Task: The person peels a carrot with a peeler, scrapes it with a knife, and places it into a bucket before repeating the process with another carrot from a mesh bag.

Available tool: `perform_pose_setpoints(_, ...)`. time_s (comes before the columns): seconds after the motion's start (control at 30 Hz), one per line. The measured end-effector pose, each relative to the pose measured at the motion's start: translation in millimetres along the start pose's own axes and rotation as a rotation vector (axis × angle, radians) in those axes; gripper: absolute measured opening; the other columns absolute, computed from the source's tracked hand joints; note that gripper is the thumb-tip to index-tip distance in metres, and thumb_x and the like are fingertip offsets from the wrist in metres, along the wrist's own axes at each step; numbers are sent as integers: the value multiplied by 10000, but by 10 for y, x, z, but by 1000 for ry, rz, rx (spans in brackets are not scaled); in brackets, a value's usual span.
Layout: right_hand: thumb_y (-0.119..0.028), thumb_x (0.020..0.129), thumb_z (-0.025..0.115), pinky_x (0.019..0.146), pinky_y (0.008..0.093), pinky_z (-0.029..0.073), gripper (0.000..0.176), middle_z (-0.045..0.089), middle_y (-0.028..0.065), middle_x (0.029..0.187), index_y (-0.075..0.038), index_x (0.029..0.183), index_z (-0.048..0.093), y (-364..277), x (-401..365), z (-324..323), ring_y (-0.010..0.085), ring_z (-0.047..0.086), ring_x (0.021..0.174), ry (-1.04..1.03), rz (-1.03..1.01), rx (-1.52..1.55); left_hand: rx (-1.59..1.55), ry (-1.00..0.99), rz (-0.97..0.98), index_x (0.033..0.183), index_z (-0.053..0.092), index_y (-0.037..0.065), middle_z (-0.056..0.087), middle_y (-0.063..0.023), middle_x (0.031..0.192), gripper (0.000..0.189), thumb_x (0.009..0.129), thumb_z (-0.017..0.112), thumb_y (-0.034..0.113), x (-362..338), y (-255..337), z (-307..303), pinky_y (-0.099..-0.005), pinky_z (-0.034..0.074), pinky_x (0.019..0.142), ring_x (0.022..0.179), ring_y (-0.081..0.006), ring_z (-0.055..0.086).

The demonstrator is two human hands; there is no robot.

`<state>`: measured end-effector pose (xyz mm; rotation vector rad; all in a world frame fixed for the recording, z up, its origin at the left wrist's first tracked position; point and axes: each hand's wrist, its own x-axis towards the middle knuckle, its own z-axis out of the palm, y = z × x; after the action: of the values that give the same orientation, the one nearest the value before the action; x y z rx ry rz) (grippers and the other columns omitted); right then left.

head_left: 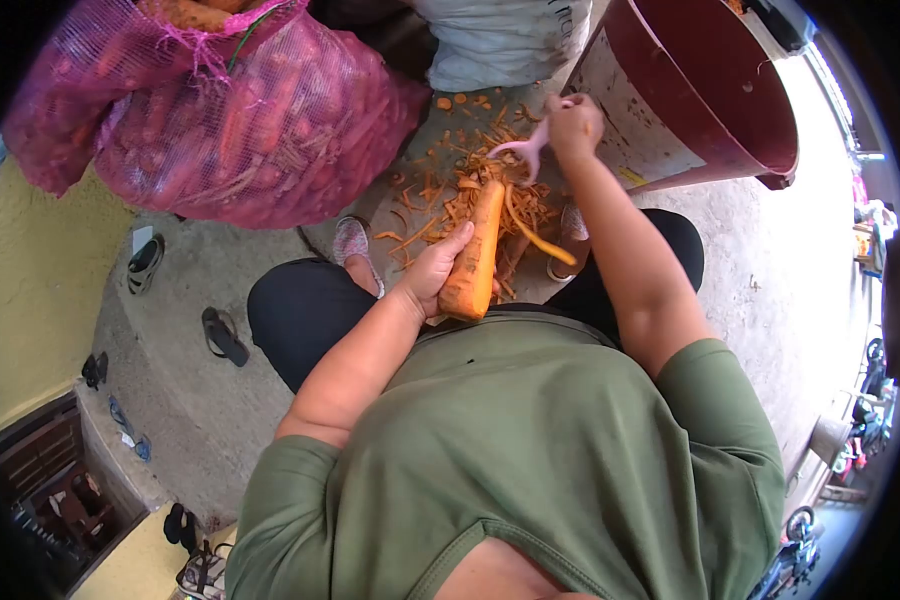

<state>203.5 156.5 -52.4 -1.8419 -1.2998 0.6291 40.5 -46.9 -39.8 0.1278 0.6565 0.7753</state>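
My left hand [438, 268] is wrapped round the thick end of a large carrot [477, 250], which points away from me above my lap. Its right side looks freshly peeled, while brownish skin shows on the left. In my right hand [575, 128] is a pink peeler [532, 150], its head close to the carrot's far tip. A long strip of peel [538, 236] hangs to the right of the carrot. Below, a heap of orange peelings [460, 195] lies on the floor between my feet.
A pink mesh sack full of carrots [260, 120] stands at the upper left. Behind the peelings is a white sack [505, 40]. A big dark-red bin [660, 110] stands at the upper right. Loose sandals [224, 336] lie on the concrete floor [200, 420] to the left.
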Motion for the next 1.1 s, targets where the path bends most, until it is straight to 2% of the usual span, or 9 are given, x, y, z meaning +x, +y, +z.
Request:
perform_pose_setpoints(0.03, -283, 631, 658, 593, 303, 458, 319, 584, 125, 669, -3, 758, 575, -17, 79, -36, 185, 561, 589, 81, -4, -48, -9, 4, 11, 1087, 416, 36, 545, -162, 881, 444, 878, 315, 414, 2, 11, -20, -356, 499, 639, 723, -240, 583)
perform_pose_setpoints(0.3, -278, 634, 669, 585, 276, 436, 285, 557, 72, 597, -18, 646, 554, -483, -1095, -295, 146, 530, 592, -491, -25, 239, -100, -5, 64, 1089, 426, 45, 549, -147, 895, 451, 877, 310, 425, 40, 96, 43, -361, 495, 682, 777, -243, 577)
perform_pose_setpoints(0.5, -244, 626, 636, 594, 304, 457, 284, 594, 117, 671, 13, 725, 568, -69, 38, -53, 178, 572, 609, 57, -15, -113, -116, -41, -33, 1034, 437, -4, 541, -170, 826, 455, 861, 371, 412, 21, 29, -37, -363, 472, 679, 745, -255, 549)
perform_pose_setpoints(0.57, -261, 633, 645, 591, 290, 452, 296, 587, 113, 659, 11, 723, 568, -126, -40, -138, 160, 563, 608, -42, 104, 211, -112, -29, -2, 1046, 427, -8, 529, -185, 818, 519, 845, 367, 467, 64, 78, -114, -383, 458, 702, 762, -268, 538)
perform_pose_setpoints(0.77, -233, 669, 654, 510, 267, 410, 256, 525, 54, 570, 5, 672, 557, -429, -1161, -362, 131, 478, 525, -507, 0, 350, -234, 77, 99, 1097, 413, 31, 515, -178, 952, 500, 858, 329, 462, 72, 126, 104, -378, 469, 719, 833, -281, 548)
perform_pose_setpoints(0.9, -242, 670, 637, 552, 281, 438, 264, 572, 81, 620, 10, 716, 574, -380, -793, -113, 153, 538, 562, -299, -92, 73, -88, -69, 80, 1100, 412, 34, 541, -155, 935, 445, 870, 350, 410, 126, 21, -166, -389, 476, 737, 851, -253, 568)
perform_pose_setpoints(1.03, -310, 634, 659, 558, 296, 440, 353, 572, 105, 631, 20, 719, 569, 96, 49, 13, 170, 544, 583, 92, -15, -130, -11, 78, 46, 1054, 410, 19, 542, -187, 861, 471, 842, 403, 439, -22, 71, 18, -370, 508, 641, 737, -261, 591)
perform_pose_setpoints(1.07, -301, 642, 658, 547, 292, 435, 338, 566, 94, 623, 16, 713, 566, 100, 48, 10, 161, 534, 575, 30, 21, -35, -50, 121, 23, 1096, 415, 101, 521, -97, 841, 435, 836, 411, 449, -8, 79, 22, -362, 514, 580, 647, -243, 593)
perform_pose_setpoints(1.1, -292, 650, 658, 537, 289, 430, 323, 560, 83, 615, 12, 707, 564, -179, -150, -159, 152, 524, 566, -34, 56, 56, -83, 75, 34, 1084, 413, 76, 530, -127, 848, 448, 837, 408, 449, 6, 94, -12, -365, 512, 598, 669, -245, 592)
